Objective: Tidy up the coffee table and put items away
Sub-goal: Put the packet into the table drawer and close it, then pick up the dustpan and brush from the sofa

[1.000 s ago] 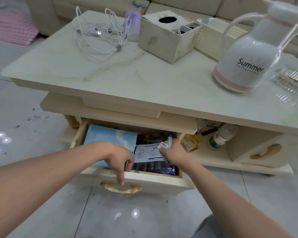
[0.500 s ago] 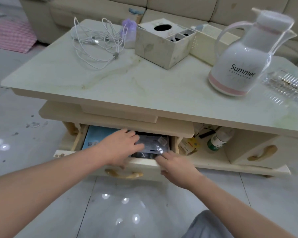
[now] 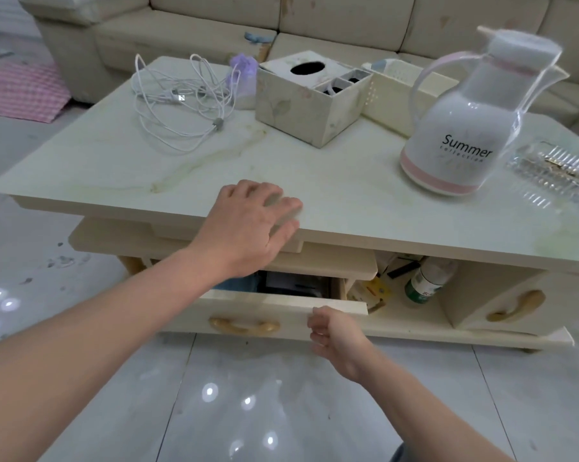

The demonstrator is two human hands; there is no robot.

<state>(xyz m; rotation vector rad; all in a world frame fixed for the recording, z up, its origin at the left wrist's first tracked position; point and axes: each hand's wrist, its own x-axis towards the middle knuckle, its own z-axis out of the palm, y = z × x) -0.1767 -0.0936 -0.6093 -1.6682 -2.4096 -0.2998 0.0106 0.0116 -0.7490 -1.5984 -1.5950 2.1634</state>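
The cream coffee table [image 3: 114, 161] carries tangled white cables [image 3: 178, 98], a small purple item [image 3: 244, 71], a square tissue-and-organiser box [image 3: 301, 108], a white basket [image 3: 398, 91], a white and pink "Summer" jug [image 3: 455, 135] and a clear glass ashtray [image 3: 555, 165]. Its left drawer [image 3: 281, 311] stands only slightly out, with dark packets just visible inside. My left hand [image 3: 248, 228] hovers at the table's front edge, fingers spread, holding nothing. My right hand [image 3: 335, 338] presses loosely curled fingers against the drawer front, right of its handle [image 3: 243, 326].
A lower shelf holds a green-labelled bottle [image 3: 428, 285] and small boxes [image 3: 371, 291]. A second drawer [image 3: 501, 298] sits shut at the right. A beige sofa [image 3: 315, 21] runs behind the table; a pink checked cloth [image 3: 21, 91] lies on the glossy tiled floor at left.
The drawer has slid from wide open to nearly closed. My left hand left the drawer and rose to the tabletop edge. My right hand moved from the packets to the drawer front.
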